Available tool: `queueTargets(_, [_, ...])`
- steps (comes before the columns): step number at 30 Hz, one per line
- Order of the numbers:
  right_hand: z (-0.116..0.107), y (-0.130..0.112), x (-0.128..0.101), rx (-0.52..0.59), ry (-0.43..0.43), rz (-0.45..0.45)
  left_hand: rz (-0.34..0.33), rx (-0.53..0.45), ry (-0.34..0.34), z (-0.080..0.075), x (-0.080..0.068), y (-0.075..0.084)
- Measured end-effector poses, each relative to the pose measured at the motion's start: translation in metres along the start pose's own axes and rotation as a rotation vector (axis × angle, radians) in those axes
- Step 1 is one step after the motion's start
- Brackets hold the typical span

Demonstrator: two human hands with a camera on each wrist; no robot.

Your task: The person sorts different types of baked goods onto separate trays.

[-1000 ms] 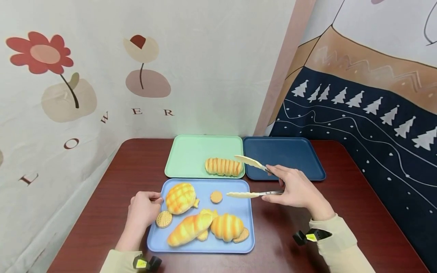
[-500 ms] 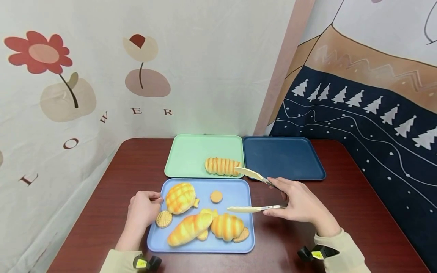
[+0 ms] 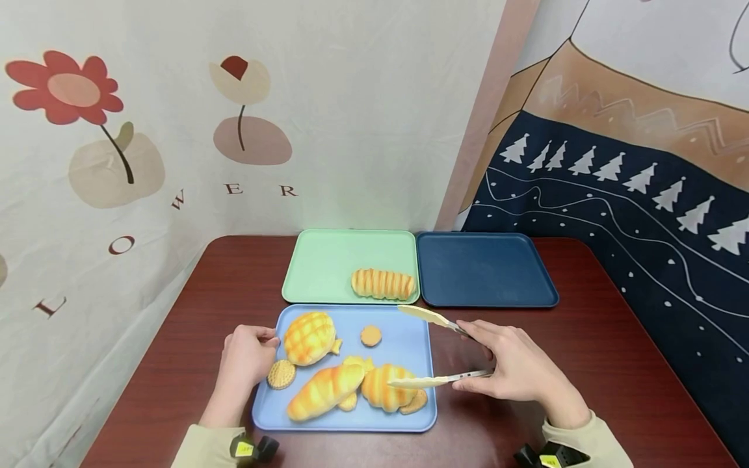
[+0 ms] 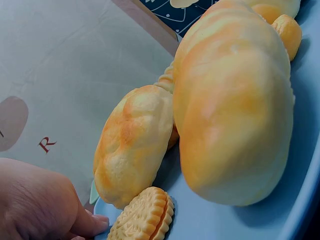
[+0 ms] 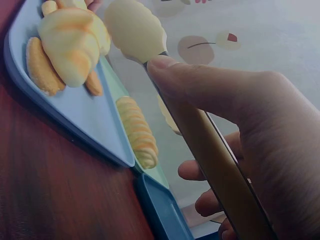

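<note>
Cream-tipped metal tongs have come forward toward the person, as seen from beside the bench of dark red wood. Head view: a second ago both tips lay farther back, the upper one beside the ridged golden bread roll on the mint-green rectangular tray. Now the lower tip overlaps the plump striped croissant-shaped bread on the light-blue rectangular tray; the upper tip lies over that tray's far edge. The right hand holds the tongs spread wide, with nothing between the tips. The left hand has not shifted; its fingers pinch the tray's left rim. Judgement: the tongs are being lined up with the croissant-shaped bread, and no grip is made yet.

Left wrist view: a fingertip meets the rim, just beside the pale embossed sandwich biscuit. The long golden bread loaf fills the foreground.

Right wrist view: the thumb bears on the near arm of the tongs, the other fingers behind. Whether a tip touches bread cannot be told.
</note>
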State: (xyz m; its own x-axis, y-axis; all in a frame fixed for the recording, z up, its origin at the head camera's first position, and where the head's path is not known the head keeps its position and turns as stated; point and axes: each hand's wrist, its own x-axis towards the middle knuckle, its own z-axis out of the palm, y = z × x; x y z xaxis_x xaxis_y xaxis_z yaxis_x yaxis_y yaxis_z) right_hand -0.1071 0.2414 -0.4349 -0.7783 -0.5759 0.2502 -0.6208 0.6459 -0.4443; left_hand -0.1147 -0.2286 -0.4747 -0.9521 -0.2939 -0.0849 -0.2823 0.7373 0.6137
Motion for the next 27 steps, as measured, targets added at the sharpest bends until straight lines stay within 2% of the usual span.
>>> queueTargets(6, [0.005, -0.001, -0.005, 0.027, -0.026, 0.004, 0.014, 0.038, 0.01, -0.001, 0.001, 0.001])
queueTargets(18, [0.016, -0.001, -0.013, -0.035, 0.002, -0.045, 0.03, 0.051, 0.019, -0.001, 0.001, 0.004])
queueTargets(27, [0.023, -0.005, -0.014, -0.063, -0.015, -0.069, 0.037, 0.057, 0.019, -0.001, 0.002, 0.001])
